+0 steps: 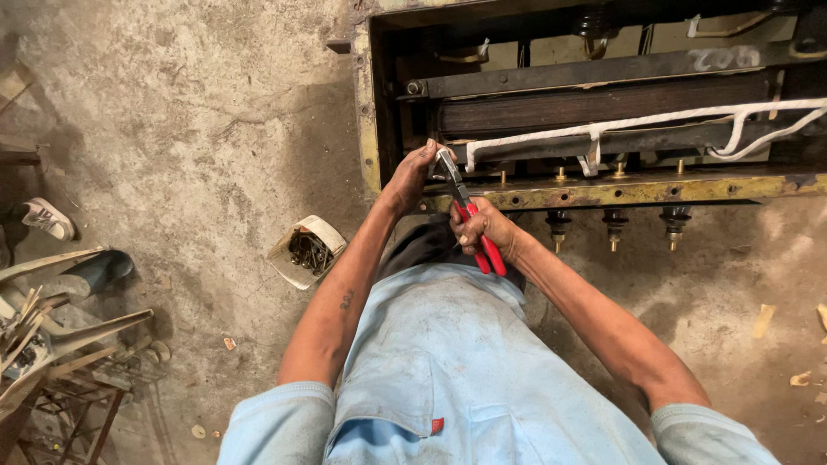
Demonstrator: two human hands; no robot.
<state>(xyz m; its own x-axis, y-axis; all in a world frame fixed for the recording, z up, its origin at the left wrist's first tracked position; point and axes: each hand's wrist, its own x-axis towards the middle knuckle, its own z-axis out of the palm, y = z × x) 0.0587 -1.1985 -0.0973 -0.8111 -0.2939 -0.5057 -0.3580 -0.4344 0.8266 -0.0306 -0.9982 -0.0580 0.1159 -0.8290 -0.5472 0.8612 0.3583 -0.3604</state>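
**Pliers at the frame corner**

At the frame's (568, 196) left corner, red-handled pliers (469, 220) bit near the white tape (603, 129). Right hand (484, 231) squeezed the handles; left hand (412, 176) gripped the frame edge. Risk: jaws slipping, pinching left fingers.

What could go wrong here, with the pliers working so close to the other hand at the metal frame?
The pliers in the right hand bite right beside the left hand; a slip could pinch its fingers. The white cord runs close by and might get nicked. The open box of small metal parts near the body could get knocked over.
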